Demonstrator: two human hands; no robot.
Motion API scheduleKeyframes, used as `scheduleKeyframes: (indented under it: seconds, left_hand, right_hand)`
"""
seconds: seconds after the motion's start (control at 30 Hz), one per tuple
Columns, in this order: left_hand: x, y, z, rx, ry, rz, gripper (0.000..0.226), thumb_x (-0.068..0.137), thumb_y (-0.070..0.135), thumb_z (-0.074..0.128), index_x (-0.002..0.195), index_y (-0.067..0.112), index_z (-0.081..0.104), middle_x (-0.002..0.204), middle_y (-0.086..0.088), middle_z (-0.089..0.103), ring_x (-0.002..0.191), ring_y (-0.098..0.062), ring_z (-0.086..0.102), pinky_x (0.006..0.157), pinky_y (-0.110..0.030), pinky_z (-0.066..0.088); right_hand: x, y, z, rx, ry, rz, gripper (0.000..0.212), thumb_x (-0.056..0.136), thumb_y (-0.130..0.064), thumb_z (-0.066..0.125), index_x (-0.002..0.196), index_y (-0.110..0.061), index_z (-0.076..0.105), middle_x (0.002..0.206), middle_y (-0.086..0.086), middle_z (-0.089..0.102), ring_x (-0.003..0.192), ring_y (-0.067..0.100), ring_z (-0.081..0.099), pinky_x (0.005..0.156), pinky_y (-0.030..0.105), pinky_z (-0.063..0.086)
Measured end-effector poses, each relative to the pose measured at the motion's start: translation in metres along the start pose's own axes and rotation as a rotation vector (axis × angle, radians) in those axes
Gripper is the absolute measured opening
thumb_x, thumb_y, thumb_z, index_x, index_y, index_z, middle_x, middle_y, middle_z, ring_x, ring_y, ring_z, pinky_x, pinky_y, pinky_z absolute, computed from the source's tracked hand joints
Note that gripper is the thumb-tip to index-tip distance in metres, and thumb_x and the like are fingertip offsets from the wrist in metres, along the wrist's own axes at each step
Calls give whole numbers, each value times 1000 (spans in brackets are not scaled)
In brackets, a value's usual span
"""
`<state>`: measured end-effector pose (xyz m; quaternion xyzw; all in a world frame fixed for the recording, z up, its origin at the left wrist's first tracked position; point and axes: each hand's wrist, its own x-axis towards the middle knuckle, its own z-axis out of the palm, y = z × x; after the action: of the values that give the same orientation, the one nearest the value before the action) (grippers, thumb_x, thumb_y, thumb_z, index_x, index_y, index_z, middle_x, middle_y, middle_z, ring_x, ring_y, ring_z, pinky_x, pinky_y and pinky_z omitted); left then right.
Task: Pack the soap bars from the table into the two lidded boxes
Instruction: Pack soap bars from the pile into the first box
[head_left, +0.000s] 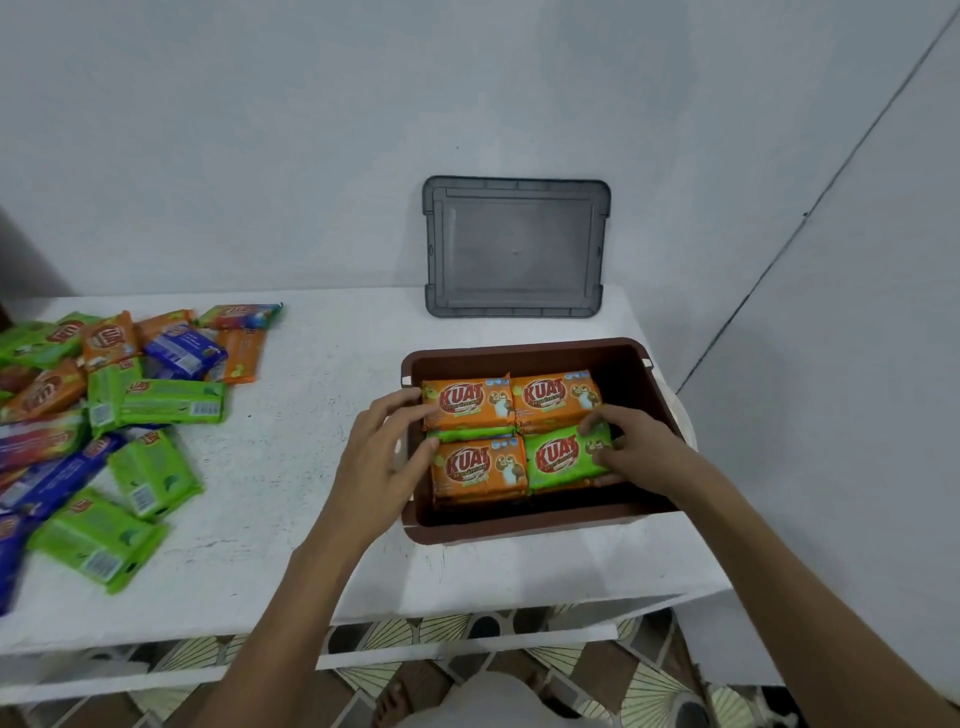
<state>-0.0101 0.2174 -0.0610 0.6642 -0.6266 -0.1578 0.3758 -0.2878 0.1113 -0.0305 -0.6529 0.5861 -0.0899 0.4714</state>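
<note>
While the top layer is filling, these lines are tracking the step:

Box: the brown box (524, 351) is sitting open on the white surface (322, 415), its grey lid (514, 247) leaning against the wall behind it.
Step in hand: both hands are squaring four soap bars into a two-by-two layer inside the box.
Left hand (379, 462): fingers spread, pressing against the left edges of the two orange bars (467, 410), not clenched round either.
Right hand (636, 449): fingertips pinching the right end of the green bar (563, 457), seating it.
Doing it well: probably pushing inward from both sides evenly, keeping edges flush so the gap along the right wall is staying usable.
Orientation: each bar is lying flat, label up, long axis running left to right, lettering reading towards the person.
Remaining: a loose pile (104, 431) is waiting on the surface's left.
</note>
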Motion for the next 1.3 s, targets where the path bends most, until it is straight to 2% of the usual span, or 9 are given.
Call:
scheduleKeyframes:
  seconds: [0.17,0.37,0.47,0.57,0.73,0.93,1.1,1.2,1.3]
  left_hand:
    - [-2,-3,3,-36,8,-14,27,95,29,56,121,29,61,143,11,43,128,1,35,92,-3,25]
    - [-8,-3,6,-86,35,-9,32,94,40,44,119,32,63,143,17,43,130,1,38,101,-14,31]
    - [-16,-6,-1,-54,-17,41,34,98,39,42,125,33,60,147,15,40,134,3,34,102,-8,27]
    - [-30,-22,-16,-31,-10,46,30,99,34,48,127,33,58,144,15,43,134,-2,37,106,-13,31]
    - [-63,-80,-71,20,108,-95,29,96,27,54,124,28,60,127,14,57,119,-3,52,95,-28,46]
    - [-97,-156,-153,275,182,-254,35,87,1,64,117,18,66,119,0,64,110,-21,57,89,-28,42]
    - [-110,-220,-208,491,-10,-350,62,69,-14,59,123,16,63,129,-10,62,114,-38,56,90,-48,45]
    - [-106,-238,-224,573,-190,-369,75,69,-12,52,135,23,53,148,-5,45,125,-39,47,94,-56,42]
    - [-99,-232,-225,645,-362,-355,72,84,-1,46,147,32,34,159,6,23,137,-32,30,101,-52,35]
  right_hand:
    - [9,1,9,-566,118,-59,16,92,-13,58,100,-27,54,123,10,57,85,23,55,61,25,44]
    - [2,-17,10,-855,127,-44,27,96,-27,48,121,-30,55,121,9,60,83,24,57,64,27,41]
    - [-5,-47,18,-825,264,-145,27,98,-30,41,120,-28,56,110,7,66,86,26,62,64,31,46]
    - [-10,-86,41,-652,312,-366,24,98,-30,45,119,-28,57,96,2,72,71,18,62,60,32,51]
    - [-6,-144,108,-420,210,-656,26,97,-25,49,121,-27,59,97,1,68,85,17,64,76,39,55]
    - [17,-197,215,-510,-2,-837,35,99,-21,45,133,-26,52,115,6,60,101,26,60,84,38,49]
    - [50,-219,310,-751,-221,-897,54,96,-8,43,144,-34,39,147,15,33,117,38,49,84,44,51]
    - [64,-227,348,-910,-339,-890,77,90,2,42,147,-48,26,160,16,6,131,41,31,86,47,50]
    - [76,-230,367,-1085,-326,-940,83,90,-3,45,147,-55,15,161,19,-4,128,41,31,89,45,45]
